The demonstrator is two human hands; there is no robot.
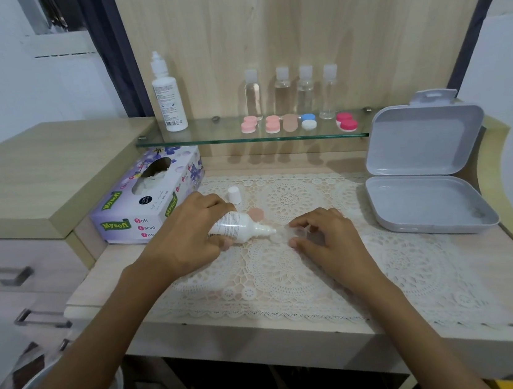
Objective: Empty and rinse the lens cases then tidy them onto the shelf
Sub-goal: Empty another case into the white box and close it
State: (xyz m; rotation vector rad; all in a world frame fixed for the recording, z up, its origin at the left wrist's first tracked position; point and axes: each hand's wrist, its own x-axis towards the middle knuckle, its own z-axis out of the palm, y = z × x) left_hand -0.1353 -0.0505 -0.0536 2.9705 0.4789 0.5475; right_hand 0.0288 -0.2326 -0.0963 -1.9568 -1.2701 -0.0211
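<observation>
As left hand [185, 232] grips bottle [239, 225] (tilted), right [321, 234] curls

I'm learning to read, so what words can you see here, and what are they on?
"Mysoft": tissue box, printed several times.
"Soft", "Facial", "Tiss...": the box's front; the left hand cuts the last word off.
Black round label on the box's top: too small to read.
Tall white bottle on the shelf: print too small.
Small white bottle in the left hand: print blurred.
</observation>
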